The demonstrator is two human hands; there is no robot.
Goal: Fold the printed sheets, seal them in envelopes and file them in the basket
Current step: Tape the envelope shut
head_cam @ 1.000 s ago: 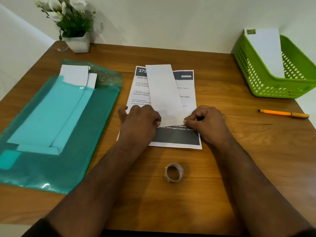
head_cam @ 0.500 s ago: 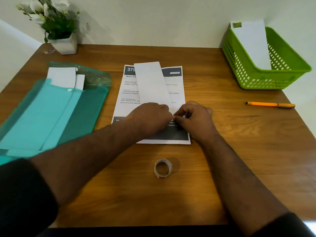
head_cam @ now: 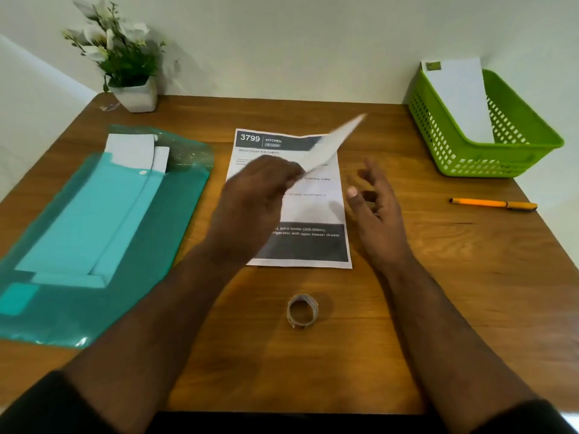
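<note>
Envelope [head_cam: 329, 145] now lifted off the printed sheet [head_cam: 313, 211] — left hand [head_cam: 253, 195] pinching it, right hand [head_cam: 376, 198] released, fingers spread — heading basketward.

This looks like a small home office or study corner. A wooden desk [head_cam: 470, 277] stands pushed into a corner of plain pale walls [head_cam: 297, 42]. A potted plant [head_cam: 125, 61] with white flowers sits at its far left corner, a green plastic basket [head_cam: 488, 133] holding 1 white envelope [head_cam: 460, 98] at the far right corner, an orange pen [head_cam: 493, 204] near the right edge, and a teal plastic folder [head_cam: 94, 239] along the left edge.
</note>
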